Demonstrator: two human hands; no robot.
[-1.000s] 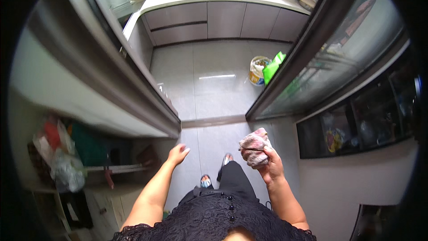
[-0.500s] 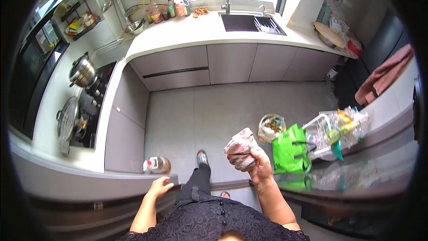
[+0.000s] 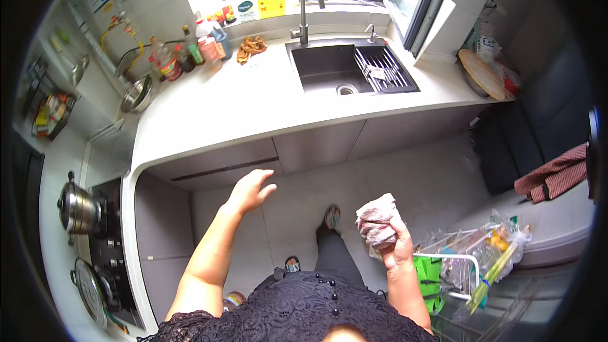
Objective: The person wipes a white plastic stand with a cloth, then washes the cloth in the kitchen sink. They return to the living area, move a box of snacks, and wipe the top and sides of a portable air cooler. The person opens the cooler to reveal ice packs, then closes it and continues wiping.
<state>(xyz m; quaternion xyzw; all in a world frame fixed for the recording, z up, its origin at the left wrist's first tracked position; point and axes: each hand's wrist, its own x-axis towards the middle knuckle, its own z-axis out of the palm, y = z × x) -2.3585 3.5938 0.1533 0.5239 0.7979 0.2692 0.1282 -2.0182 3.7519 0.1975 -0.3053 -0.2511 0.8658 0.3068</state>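
Observation:
My right hand (image 3: 398, 248) grips a bunched-up, greyish-pink cloth (image 3: 378, 218) and holds it up over the floor. Out in front on the other side, my left hand (image 3: 250, 191) is empty, its thumb apart from the fingers. It hovers between me and the long white counter (image 3: 209, 111), touching nothing. Beyond the counter's front edge sits a black sink (image 3: 323, 66) with a grey tap (image 3: 304, 16) and a black slatted rack (image 3: 387, 69) across its right part.
Several bottles (image 3: 166, 62), a metal bowl (image 3: 135, 96) and a crumpled brown cloth (image 3: 251, 49) stand along the counter's back left. A steel pot (image 3: 79, 208) is by the stove. On my right are a green bag (image 3: 428, 275) and a white-framed rack (image 3: 475, 266) with plastic bags.
I have stepped forward, so the counter and sink appear nearer. My left hand has risen and reached forward. The cloth stays in my right hand.

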